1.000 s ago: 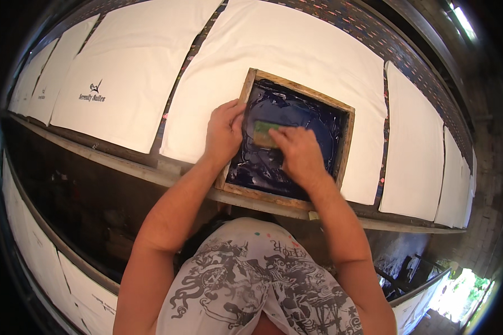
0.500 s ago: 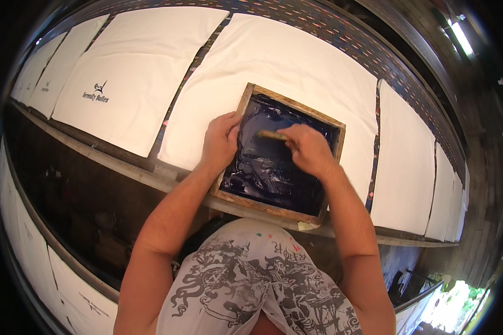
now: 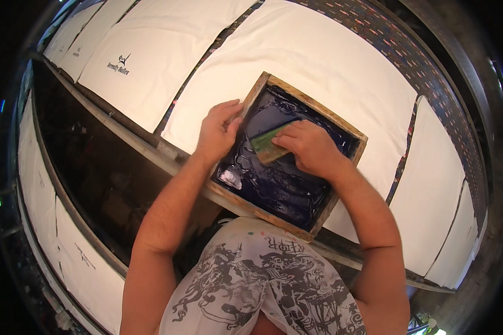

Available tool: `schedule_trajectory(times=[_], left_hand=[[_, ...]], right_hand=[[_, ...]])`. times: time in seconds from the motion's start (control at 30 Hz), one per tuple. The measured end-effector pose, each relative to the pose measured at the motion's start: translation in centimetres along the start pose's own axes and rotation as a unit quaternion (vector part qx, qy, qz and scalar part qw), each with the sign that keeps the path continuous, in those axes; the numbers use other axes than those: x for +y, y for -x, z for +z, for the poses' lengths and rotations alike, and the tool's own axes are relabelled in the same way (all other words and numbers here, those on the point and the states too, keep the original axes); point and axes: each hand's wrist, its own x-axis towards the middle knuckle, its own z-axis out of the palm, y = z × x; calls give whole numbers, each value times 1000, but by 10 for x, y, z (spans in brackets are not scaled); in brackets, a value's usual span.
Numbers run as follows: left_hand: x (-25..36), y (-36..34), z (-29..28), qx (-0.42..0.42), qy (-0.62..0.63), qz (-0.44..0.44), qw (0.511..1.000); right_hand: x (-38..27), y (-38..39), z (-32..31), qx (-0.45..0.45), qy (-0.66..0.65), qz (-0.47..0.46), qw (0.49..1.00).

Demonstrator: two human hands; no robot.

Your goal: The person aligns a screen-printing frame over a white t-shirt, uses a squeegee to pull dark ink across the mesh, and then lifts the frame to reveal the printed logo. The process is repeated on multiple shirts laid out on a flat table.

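Note:
A wooden screen frame (image 3: 352,167) holding glossy dark blue ink (image 3: 279,190) rests on a white cloth (image 3: 330,56) laid along the bench. My left hand (image 3: 218,131) grips the frame's left side from outside, fingers curled along the wood. Inside the frame, my right hand (image 3: 310,145) pinches a flat green squeegee (image 3: 265,149) with a worn, brownish end, held slanted across the ink. Its thumb and fingers lie over the squeegee's upper face; whether the lower edge touches the screen is unclear.
More white cloths (image 3: 117,39) lie in a row along the bench (image 3: 112,114), some with small dark prints. A second bench (image 3: 84,257) with white cloths runs at the lower left, across a dark gap. My printed clothing shows at the bottom. A dark metal beam edges the far side.
The view has turned, tilting the bench more steeply. The squeegee has gone from nearly level to slanting, its green face showing again. My left hand has stayed on the frame's side.

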Motion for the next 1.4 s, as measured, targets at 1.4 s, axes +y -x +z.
schedule_trajectory(times=[1.4], left_hand=[[-24, -16, 8, -26, 32, -18, 999]], right_hand=[[-237, 118, 63, 157, 132, 257, 944]])
